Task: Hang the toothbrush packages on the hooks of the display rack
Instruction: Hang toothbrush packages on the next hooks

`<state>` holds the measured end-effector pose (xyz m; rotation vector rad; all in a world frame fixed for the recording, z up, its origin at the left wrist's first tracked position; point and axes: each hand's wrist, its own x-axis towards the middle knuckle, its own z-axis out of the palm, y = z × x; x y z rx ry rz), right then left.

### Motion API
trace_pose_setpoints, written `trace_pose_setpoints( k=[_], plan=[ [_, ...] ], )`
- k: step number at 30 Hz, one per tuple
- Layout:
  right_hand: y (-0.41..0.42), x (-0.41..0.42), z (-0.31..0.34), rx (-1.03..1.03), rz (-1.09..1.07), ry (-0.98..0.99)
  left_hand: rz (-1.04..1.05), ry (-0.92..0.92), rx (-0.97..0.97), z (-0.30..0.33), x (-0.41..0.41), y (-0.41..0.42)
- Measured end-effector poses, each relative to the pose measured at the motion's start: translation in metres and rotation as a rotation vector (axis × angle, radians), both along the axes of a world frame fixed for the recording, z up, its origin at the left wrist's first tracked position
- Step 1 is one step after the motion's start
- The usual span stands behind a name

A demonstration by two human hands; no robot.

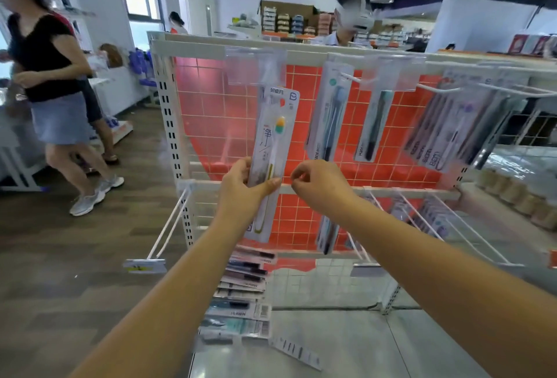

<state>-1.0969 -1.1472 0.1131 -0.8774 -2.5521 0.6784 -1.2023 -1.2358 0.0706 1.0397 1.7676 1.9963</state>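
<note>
My left hand (244,189) grips a white toothbrush package (272,148) with a yellow and green brush head, held upright against the display rack (217,48). Its top reaches just under a clear price tag holder (256,65) on the upper rail. My right hand (319,184) hovers just right of the package with its fingers loosely curled and nothing in it. Other toothbrush packages (330,112) hang from white hooks (352,77) along the upper rail. A pile of loose packages (241,296) lies on the rack's base below my arms.
Empty white hooks (168,226) stick out from the lower rail at left and right (422,214). More packages hang at the upper right (452,124). A person (54,82) walks on the wooden floor at left; another stands behind the rack (352,21).
</note>
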Motion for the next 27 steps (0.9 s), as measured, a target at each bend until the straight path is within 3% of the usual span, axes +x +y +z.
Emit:
trace_pose_setpoints(
  k=[19, 27],
  plan=[
    [0.009, -0.035, 0.0, 0.043, -0.025, -0.01, -0.039, 0.014, 0.05, 0.0, -0.025, 0.021],
    [0.014, -0.036, -0.001, 0.075, -0.018, -0.006, -0.012, -0.08, 0.069, -0.003, -0.032, 0.028]
  ],
)
